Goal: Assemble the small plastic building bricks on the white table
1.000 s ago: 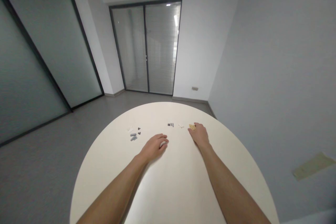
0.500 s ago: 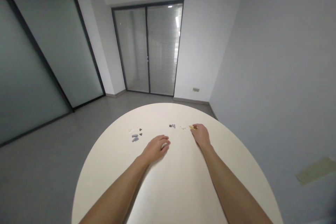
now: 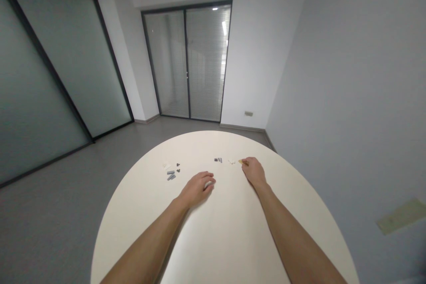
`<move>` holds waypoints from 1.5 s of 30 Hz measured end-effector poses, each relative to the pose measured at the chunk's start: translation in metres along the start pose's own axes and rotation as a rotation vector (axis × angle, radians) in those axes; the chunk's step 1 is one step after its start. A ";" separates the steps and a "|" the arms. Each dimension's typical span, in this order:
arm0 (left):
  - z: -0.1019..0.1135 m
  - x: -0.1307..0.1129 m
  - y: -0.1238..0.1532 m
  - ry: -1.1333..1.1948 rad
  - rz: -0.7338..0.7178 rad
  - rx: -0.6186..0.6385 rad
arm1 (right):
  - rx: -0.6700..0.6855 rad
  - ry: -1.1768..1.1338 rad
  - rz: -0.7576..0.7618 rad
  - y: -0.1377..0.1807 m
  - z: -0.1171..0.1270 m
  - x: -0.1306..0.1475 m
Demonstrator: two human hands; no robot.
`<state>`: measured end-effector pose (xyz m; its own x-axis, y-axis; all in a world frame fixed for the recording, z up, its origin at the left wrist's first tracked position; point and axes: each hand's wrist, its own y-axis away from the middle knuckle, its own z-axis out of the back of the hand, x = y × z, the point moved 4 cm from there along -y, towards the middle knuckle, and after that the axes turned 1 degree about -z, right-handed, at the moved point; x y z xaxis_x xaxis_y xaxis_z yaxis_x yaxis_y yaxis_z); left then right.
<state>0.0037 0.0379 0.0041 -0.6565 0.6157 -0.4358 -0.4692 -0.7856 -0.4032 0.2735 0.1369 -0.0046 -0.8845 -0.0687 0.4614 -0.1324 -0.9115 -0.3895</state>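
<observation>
My left hand (image 3: 197, 187) rests on the round white table (image 3: 226, 235), its fingers curled round a small pale piece (image 3: 208, 183) that shows only at the fingertips. My right hand (image 3: 254, 171) lies further right with fingers bent, its tips pinching small tan pieces (image 3: 241, 161) on the tabletop. Between the hands and a little beyond lie small dark grey pieces (image 3: 218, 159) and tiny white pieces (image 3: 230, 161).
To the left of my left hand sit grey bricks (image 3: 171, 175), tiny black bits (image 3: 178, 167) and a white piece (image 3: 166, 165). The table's far edge curves just beyond them. Glass doors and a grey floor lie behind; a wall stands close on the right.
My right hand has shifted slightly over the tan pieces, which now show less. The left hand has stayed in place. The camera has tilted a little.
</observation>
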 end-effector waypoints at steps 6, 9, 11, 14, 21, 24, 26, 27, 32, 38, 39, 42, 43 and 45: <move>0.001 -0.001 0.000 0.001 0.005 0.006 | -0.044 -0.008 -0.029 0.003 0.002 -0.013; 0.001 -0.002 -0.001 0.003 0.005 0.004 | -0.057 -0.055 -0.016 0.003 0.002 -0.019; 0.001 -0.002 -0.001 0.008 0.003 -0.002 | -0.064 -0.111 0.007 0.004 0.002 -0.021; 0.001 -0.002 -0.001 0.012 0.000 -0.004 | -0.068 -0.190 0.017 0.006 0.001 -0.024; 0.000 -0.001 -0.001 0.017 -0.003 -0.003 | -0.097 -0.239 -0.017 0.007 -0.001 -0.027; 0.000 0.000 -0.001 0.016 -0.001 -0.006 | -0.105 -0.174 -0.027 0.008 0.000 -0.028; 0.000 0.000 0.000 0.012 0.002 -0.004 | -0.120 -0.132 -0.009 0.009 0.002 -0.028; 0.000 0.000 0.000 0.010 0.003 -0.002 | -0.136 -0.115 0.005 0.010 0.003 -0.027; 0.001 -0.003 0.000 0.005 0.006 -0.004 | -0.154 -0.119 0.122 0.018 0.012 -0.009; 0.005 -0.003 -0.003 -0.054 0.035 -0.073 | 0.078 -0.266 0.378 0.044 0.013 0.041; 0.007 0.000 -0.003 -0.089 0.062 -0.103 | 0.128 -0.276 0.428 0.050 0.011 0.048; 0.018 0.015 -0.001 -0.256 0.226 -0.221 | 0.242 -0.292 0.571 0.063 0.004 0.063; 0.023 0.022 0.001 -0.319 0.303 -0.258 | 0.263 -0.289 0.582 0.065 0.002 0.065; 0.032 0.035 0.007 -0.442 0.451 -0.325 | 0.279 -0.296 0.568 0.066 0.000 0.065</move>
<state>-0.0415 0.0522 0.0115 -0.9559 0.0985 -0.2768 0.0593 -0.8580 -0.5103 0.2069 0.0724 -0.0006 -0.6183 -0.6372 0.4600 0.4698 -0.7689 -0.4336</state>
